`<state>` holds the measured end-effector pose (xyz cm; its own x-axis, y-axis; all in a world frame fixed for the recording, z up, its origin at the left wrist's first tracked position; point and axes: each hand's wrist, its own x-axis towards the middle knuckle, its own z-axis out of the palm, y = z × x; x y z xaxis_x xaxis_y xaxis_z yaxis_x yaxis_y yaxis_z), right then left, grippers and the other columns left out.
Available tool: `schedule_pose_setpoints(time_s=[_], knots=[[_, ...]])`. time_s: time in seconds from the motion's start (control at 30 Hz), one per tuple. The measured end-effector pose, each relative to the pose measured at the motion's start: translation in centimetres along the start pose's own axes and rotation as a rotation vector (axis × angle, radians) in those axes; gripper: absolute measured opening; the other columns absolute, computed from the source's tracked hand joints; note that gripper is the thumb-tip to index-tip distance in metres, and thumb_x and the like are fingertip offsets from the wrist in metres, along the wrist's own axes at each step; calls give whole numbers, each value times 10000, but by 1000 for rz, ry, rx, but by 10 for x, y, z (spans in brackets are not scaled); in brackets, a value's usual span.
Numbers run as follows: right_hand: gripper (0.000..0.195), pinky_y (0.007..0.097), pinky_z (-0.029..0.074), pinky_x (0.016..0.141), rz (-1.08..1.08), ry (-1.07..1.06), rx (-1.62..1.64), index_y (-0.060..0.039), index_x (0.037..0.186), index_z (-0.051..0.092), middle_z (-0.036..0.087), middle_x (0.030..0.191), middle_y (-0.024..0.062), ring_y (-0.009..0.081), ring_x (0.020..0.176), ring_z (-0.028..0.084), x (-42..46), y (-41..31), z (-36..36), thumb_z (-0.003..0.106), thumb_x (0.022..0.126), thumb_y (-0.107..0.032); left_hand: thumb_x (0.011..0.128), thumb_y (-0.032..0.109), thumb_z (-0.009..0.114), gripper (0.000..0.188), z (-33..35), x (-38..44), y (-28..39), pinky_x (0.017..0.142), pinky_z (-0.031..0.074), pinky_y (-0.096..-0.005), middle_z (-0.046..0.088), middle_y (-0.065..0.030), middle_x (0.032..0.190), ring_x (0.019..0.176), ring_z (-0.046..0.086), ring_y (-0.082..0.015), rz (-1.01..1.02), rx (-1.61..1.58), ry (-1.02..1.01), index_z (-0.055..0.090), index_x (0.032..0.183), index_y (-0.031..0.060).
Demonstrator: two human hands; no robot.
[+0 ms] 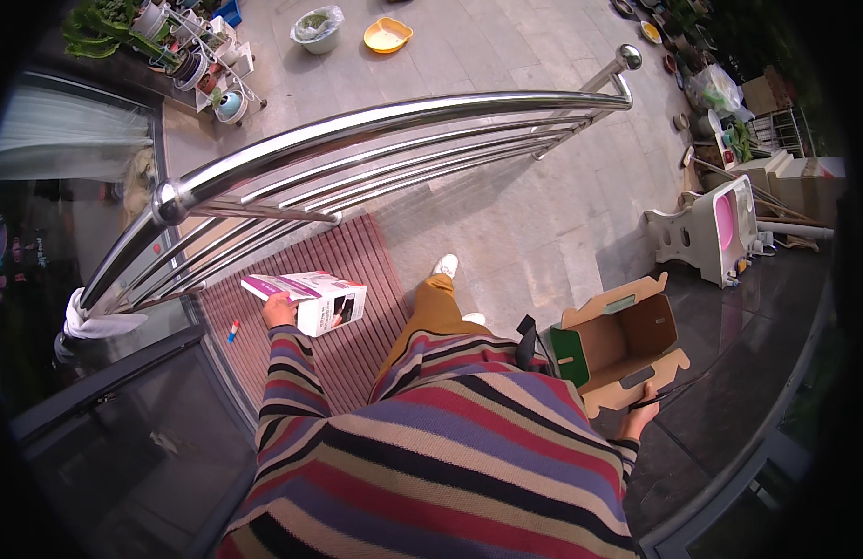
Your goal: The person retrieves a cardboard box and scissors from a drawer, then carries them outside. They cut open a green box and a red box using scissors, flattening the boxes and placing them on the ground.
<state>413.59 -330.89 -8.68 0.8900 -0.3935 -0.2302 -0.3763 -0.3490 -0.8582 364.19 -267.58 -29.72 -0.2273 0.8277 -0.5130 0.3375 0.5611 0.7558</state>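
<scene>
My left hand (280, 310) grips a white and purple cardboard box (331, 311) by its near left edge, out over a ribbed brown mat. The box bears writing and a dark picture on one side. On my right, my right hand (639, 414) holds an open brown cardboard carton (609, 340) by its near flap. The carton's top flaps stand apart, each with a handle slot, and one end is green. Its visible inside shows bare brown board. A thin dark strip, perhaps a cord, runs by my right fingers.
A stainless steel railing (375, 115) curves across in front. The ribbed mat (361, 244) lies on grey paving. A white plastic stool-like item (707, 230) stands at right. Potted plants (187, 66), a basin (318, 35) and a yellow tub (388, 36) lie beyond the railing.
</scene>
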Motion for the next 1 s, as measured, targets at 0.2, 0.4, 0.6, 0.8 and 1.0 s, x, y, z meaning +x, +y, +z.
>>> schedule_pose_setpoints(time_s=[0.2, 0.4, 0.6, 0.8, 1.0], knots=[[127, 299, 474, 668, 53, 67, 93, -14, 895, 666, 616, 841, 6, 132, 740, 567, 17, 22, -5, 660, 915, -140, 936, -16, 489, 209, 5, 51, -16, 549, 555, -331, 671, -175, 964, 744, 708, -270, -64, -21, 191, 688, 994, 1], [183, 331, 525, 803, 48, 70, 184, 25, 1009, 684, 678, 970, 63, 180, 856, 638, 2, 19, 11, 642, 930, -134, 975, 17, 435, 273, 7, 110, -9, 627, 571, -384, 655, -219, 1051, 804, 722, -330, -251, -228, 228, 612, 1182, 6], [213, 334, 510, 858, 90, 104, 196, 22, 1013, 688, 680, 984, 67, 186, 892, 642, -20, 13, 37, 619, 934, -163, 903, -21, 500, 310, -4, 167, -21, 544, 497, -458, 626, -316, 970, 721, 652, -388, -281, -378, 213, 600, 1196, -41], [140, 307, 482, 745, 37, 94, 174, -41, 866, 674, 640, 864, 5, 144, 790, 605, -15, -13, 55, 617, 920, -157, 948, 94, 523, 252, 8, 206, -38, 553, 497, -402, 668, -187, 962, 776, 675, -287, -361, -244, 120, 652, 1160, 51], [120, 299, 489, 720, 20, 136, 199, -50, 862, 657, 632, 832, 2, 140, 753, 603, 17, -23, 54, 634, 907, -159, 988, 106, 521, 373, 52, 208, -30, 702, 493, -392, 647, -76, 1146, 933, 631, -210, -276, -161, -65, 538, 1360, 116]])
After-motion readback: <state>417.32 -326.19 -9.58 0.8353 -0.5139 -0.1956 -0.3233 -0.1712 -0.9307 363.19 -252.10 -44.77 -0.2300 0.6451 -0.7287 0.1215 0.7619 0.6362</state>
